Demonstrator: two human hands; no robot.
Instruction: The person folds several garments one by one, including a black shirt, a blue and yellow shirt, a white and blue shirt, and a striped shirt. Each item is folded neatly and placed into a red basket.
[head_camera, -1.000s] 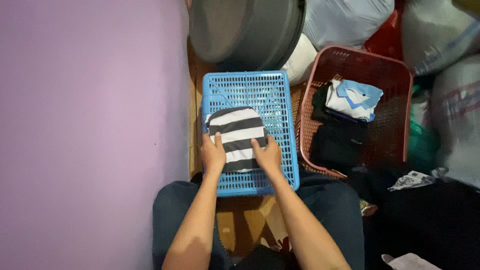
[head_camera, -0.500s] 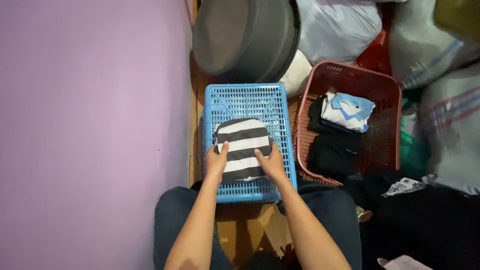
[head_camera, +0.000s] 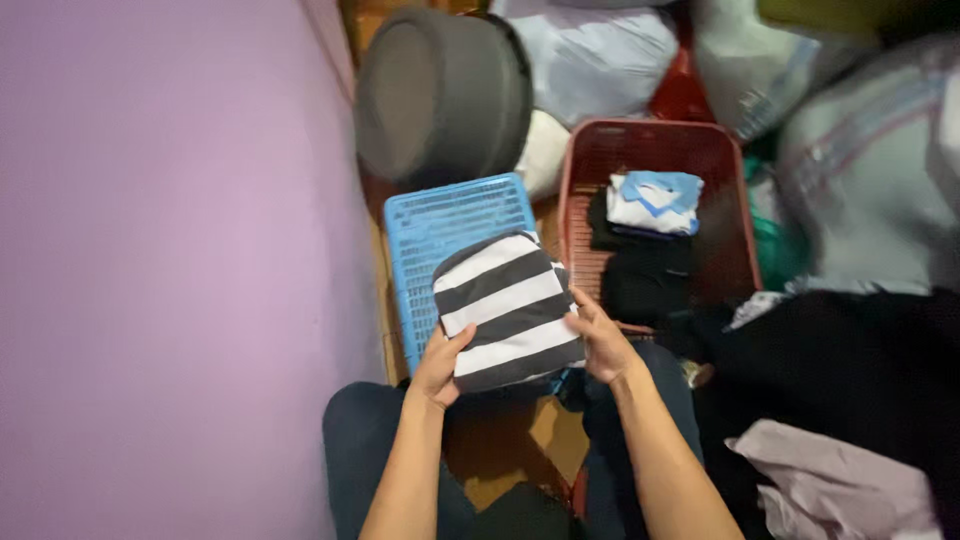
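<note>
Currently both hands hold a folded black-and-white striped garment (head_camera: 508, 312) above the near end of the blue plastic basket (head_camera: 450, 225). Left hand (head_camera: 440, 362) grips the near left edge, fingers curled under and thumb on top. Right hand (head_camera: 600, 340) clamps the near right edge the same way. Garment is lifted and tilted, not resting flat.

Risk, as judged: the grip is only along the near edge, so the far folds hang unsupported; a slack hold or a quick move could let the bundle fall open. The far corner sits close to the basket's mesh and could snag there.

Containers: the blue basket shows only bare mesh where visible; the part under the garment is hidden. Red plastic basket (head_camera: 735, 215) to the right holds a folded white-and-blue garment (head_camera: 655, 202) at the far side, on top of dark folded clothes (head_camera: 645, 275). Grey round tub (head_camera: 440, 95) stands tipped on its side, far of the blue basket; its inside is not visible. Purple wall (head_camera: 170, 260) at left.
</note>
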